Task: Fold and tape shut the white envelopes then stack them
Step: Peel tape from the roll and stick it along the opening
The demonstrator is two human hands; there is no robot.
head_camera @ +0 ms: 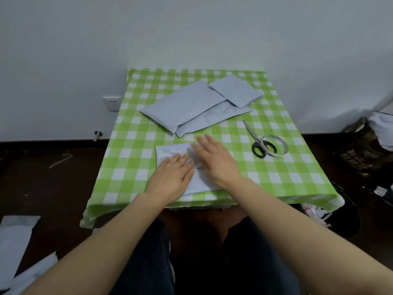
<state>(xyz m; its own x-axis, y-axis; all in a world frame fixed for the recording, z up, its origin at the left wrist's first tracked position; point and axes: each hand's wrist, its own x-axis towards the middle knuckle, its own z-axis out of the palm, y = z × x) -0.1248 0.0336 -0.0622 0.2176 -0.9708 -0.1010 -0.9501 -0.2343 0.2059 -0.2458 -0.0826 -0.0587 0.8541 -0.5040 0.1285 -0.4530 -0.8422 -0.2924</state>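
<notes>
White envelope (170,151) lies flat near the front edge of the green-checked table (131,145), pinned under both flat palms, the left hand (171,174) and right hand (214,159) resting on it with fingers straight, spread and pointing away, gripping nothing.

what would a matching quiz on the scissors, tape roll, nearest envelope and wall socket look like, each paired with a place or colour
Things:
1 scissors
2 tape roll
3 nearest envelope
4 wall socket

Place or colour:
a pressed under the left hand and right hand
b on the wall, left of the table
c black handles
d white ring

Pairs: 1-c, 2-d, 3-a, 4-b
</notes>
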